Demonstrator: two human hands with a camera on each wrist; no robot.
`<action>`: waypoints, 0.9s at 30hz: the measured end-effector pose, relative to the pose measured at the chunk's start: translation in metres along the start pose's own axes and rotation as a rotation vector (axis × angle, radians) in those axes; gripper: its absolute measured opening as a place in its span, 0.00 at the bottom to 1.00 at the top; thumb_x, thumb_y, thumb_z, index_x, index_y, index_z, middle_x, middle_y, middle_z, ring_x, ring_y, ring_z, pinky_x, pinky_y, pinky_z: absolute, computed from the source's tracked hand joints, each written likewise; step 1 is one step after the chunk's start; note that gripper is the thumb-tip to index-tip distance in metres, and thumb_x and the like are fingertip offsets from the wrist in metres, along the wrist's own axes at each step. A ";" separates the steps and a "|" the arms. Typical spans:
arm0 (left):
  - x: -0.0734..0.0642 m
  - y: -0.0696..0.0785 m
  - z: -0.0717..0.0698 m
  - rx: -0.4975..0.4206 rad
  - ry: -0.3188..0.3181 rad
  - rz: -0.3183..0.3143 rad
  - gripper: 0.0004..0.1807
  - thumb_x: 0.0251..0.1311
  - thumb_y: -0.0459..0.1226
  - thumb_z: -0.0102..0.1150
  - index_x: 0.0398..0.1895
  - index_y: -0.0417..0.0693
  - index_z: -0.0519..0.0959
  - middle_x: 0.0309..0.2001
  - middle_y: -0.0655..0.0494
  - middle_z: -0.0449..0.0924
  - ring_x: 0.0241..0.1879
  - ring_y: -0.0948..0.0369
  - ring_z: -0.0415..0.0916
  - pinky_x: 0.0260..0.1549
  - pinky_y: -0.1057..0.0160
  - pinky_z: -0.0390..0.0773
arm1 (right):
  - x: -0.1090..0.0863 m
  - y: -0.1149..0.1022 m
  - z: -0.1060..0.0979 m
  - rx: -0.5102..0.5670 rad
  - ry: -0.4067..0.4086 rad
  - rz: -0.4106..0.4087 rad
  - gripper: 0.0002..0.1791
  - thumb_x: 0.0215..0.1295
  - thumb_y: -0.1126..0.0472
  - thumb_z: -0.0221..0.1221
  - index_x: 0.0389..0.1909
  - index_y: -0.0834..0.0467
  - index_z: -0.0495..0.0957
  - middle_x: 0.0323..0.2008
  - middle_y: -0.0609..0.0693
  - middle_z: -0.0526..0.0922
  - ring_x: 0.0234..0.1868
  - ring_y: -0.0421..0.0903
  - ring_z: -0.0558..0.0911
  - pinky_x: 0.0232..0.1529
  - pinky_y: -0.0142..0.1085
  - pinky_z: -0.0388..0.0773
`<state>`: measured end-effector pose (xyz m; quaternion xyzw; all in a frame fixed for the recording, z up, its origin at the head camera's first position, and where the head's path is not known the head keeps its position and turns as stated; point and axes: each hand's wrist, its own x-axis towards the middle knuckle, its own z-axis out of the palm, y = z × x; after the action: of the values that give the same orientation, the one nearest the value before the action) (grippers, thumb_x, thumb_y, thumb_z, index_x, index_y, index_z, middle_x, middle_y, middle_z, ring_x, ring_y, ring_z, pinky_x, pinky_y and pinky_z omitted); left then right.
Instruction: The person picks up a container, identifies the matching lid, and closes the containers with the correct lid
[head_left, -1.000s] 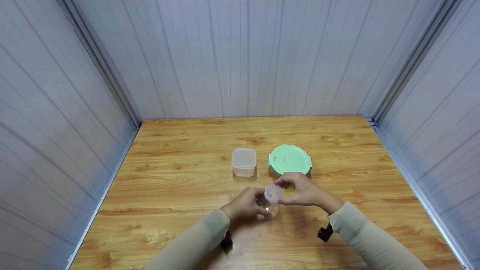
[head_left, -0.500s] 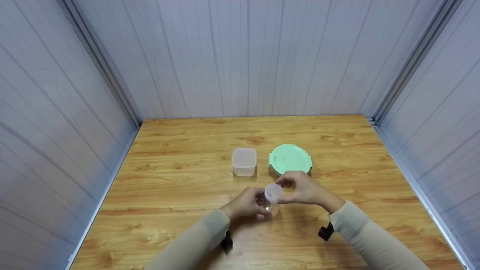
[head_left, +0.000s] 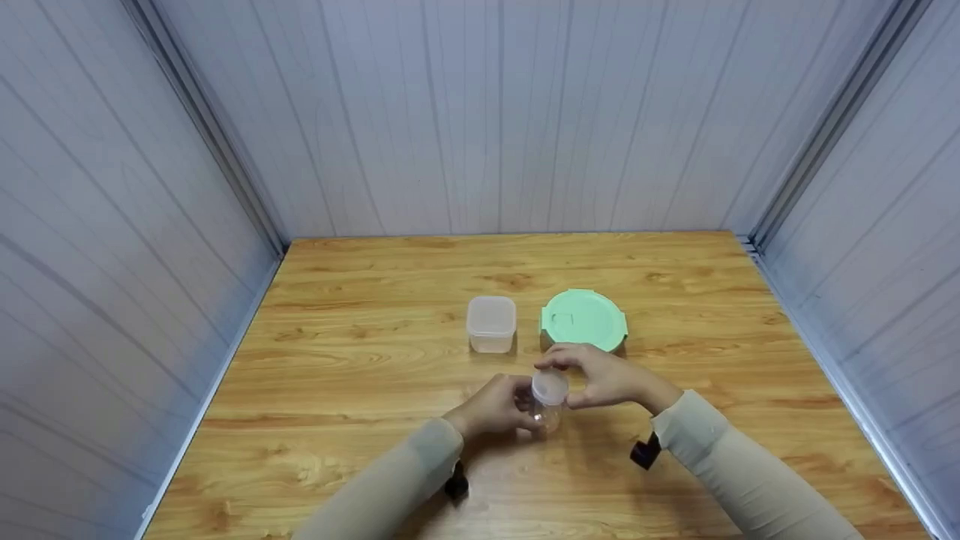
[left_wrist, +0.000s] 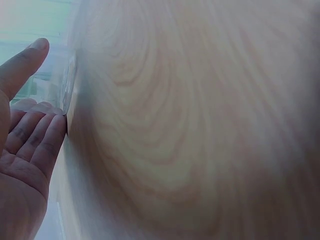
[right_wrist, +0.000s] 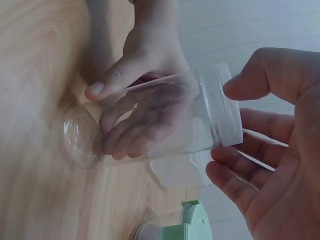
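Note:
In the head view a clear plastic jar [head_left: 547,420] with a translucent white lid [head_left: 550,386] stands upright over the table. My left hand [head_left: 489,409] grips the jar's body from the left side. From the right, my right hand [head_left: 606,377] holds the lid, fingers at its far edge and thumb at its near right side. The right wrist view shows the jar [right_wrist: 195,122] sideways, the left fingers visible through its wall. There the right thumb and fingers lie on opposite sides of the lid [right_wrist: 228,110]. The left wrist view catches the left hand [left_wrist: 30,155] beside clear plastic.
Behind the hands sits a square translucent container [head_left: 491,324] with a lid. To its right is a round container with a mint-green clip lid [head_left: 585,319], just beyond the right hand. Pale panel walls [head_left: 480,120] enclose the wooden table [head_left: 337,345] at back and sides.
My right fingers have shifted leftward along the lid's far edge, and the right wrist has turned slightly. The left hand keeps its hold on the jar. The head view has shifted a little.

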<state>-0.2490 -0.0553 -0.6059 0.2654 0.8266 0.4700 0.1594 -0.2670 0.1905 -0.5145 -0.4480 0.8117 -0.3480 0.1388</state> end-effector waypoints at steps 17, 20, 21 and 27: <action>0.001 -0.001 0.000 -0.020 -0.008 0.012 0.22 0.53 0.34 0.85 0.52 0.45 0.88 0.43 0.59 0.91 0.41 0.69 0.84 0.48 0.67 0.85 | 0.000 0.004 0.001 0.064 0.092 0.097 0.25 0.56 0.59 0.82 0.53 0.63 0.86 0.48 0.55 0.90 0.49 0.47 0.87 0.57 0.50 0.87; 0.001 -0.001 0.000 -0.016 -0.004 0.017 0.22 0.53 0.33 0.85 0.51 0.45 0.88 0.42 0.59 0.91 0.41 0.68 0.83 0.48 0.67 0.85 | 0.000 0.003 0.005 0.051 0.140 0.116 0.25 0.53 0.56 0.84 0.49 0.61 0.86 0.45 0.53 0.90 0.46 0.42 0.85 0.53 0.43 0.87; 0.001 -0.001 0.000 -0.012 -0.002 0.018 0.22 0.53 0.33 0.85 0.51 0.45 0.88 0.42 0.59 0.91 0.41 0.68 0.83 0.47 0.67 0.84 | -0.001 0.003 0.006 0.046 0.157 0.120 0.25 0.53 0.55 0.84 0.48 0.61 0.86 0.44 0.52 0.89 0.44 0.41 0.84 0.52 0.41 0.86; 0.000 -0.001 0.000 -0.010 0.000 0.027 0.22 0.53 0.33 0.84 0.51 0.45 0.88 0.40 0.61 0.90 0.38 0.69 0.81 0.44 0.70 0.82 | -0.002 0.002 0.015 0.007 0.220 0.147 0.25 0.50 0.52 0.85 0.41 0.58 0.83 0.38 0.48 0.87 0.40 0.41 0.82 0.45 0.33 0.82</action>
<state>-0.2495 -0.0553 -0.6069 0.2756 0.8206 0.4762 0.1544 -0.2593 0.1862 -0.5264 -0.3459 0.8516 -0.3865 0.0757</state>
